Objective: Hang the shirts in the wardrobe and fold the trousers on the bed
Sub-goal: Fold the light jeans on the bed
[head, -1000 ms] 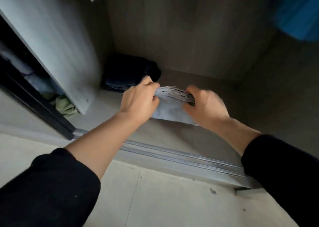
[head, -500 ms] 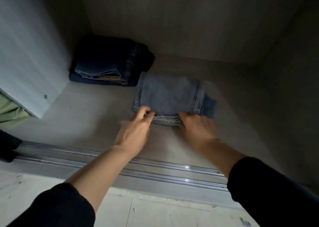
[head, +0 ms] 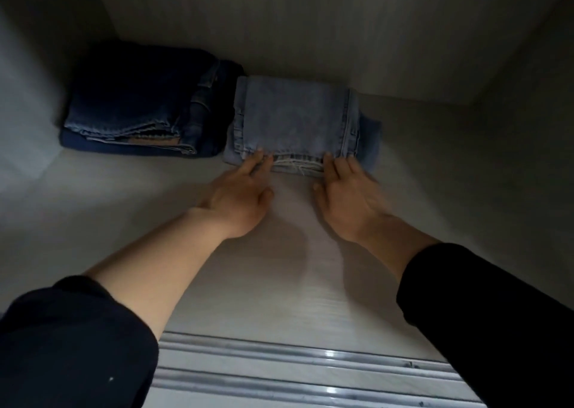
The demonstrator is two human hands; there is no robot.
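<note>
Nearest, past the metal door track (head: 310, 355), two black sleeves (head: 71, 345) stretch over the pale wardrobe floor (head: 264, 268). The left hand (head: 239, 196) and right hand (head: 348, 196) lie palm down, fingers straight and slightly spread. Their fingertips touch the frayed near edge of the folded light-blue trousers (head: 295, 118). The trousers lie flat on the floor just beyond both hands, spanning the gap between them. Farther left of the left hand, a stack of dark folded jeans (head: 139, 103) sits just beside the trousers, near the back wall (head: 310, 19).
</note>
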